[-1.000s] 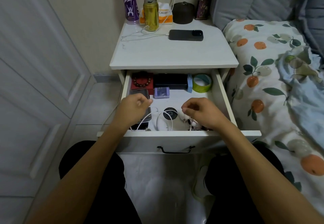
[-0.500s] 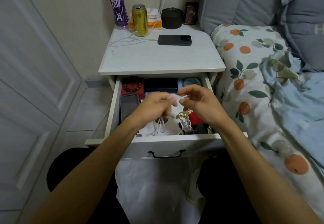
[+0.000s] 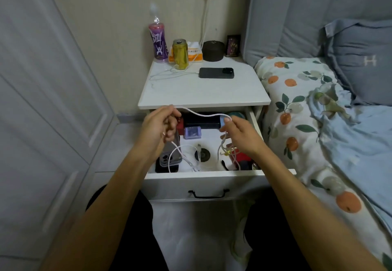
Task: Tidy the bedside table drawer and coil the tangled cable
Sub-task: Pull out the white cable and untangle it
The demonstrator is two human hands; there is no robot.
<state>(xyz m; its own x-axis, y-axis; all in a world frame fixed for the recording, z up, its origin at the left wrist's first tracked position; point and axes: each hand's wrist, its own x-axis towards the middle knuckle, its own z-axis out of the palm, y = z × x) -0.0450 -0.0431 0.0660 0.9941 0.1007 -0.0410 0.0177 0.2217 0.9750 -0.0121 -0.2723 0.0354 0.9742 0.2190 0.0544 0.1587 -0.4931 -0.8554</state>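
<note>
The white bedside drawer [image 3: 212,175] stands pulled open below the table top [image 3: 201,92]. A white cable [image 3: 201,114] stretches in the air between my hands, above the drawer. My left hand [image 3: 160,123] pinches one stretch of it at the upper left. My right hand [image 3: 237,131] pinches it at the right. Loops of the cable hang from both hands into the drawer, tangled near a small gold trinket [image 3: 228,152]. Inside lie a phone in a clear case [image 3: 168,160], a black round disc [image 3: 202,155], a small purple box [image 3: 192,132], a black case [image 3: 201,121] and a red item [image 3: 240,157].
On the table top are a dark phone [image 3: 216,73] with its own white cable, a gold can [image 3: 180,54], a purple bottle [image 3: 157,42], a tissue pack [image 3: 194,53] and a dark round pot [image 3: 213,50]. The bed [image 3: 318,122] lies to the right, white closet doors [image 3: 42,101] to the left.
Both hands have lifted out of the drawer and drawn apart, pulling a length of the white cable taut-ish between them. The camera view has tilted up.
</note>
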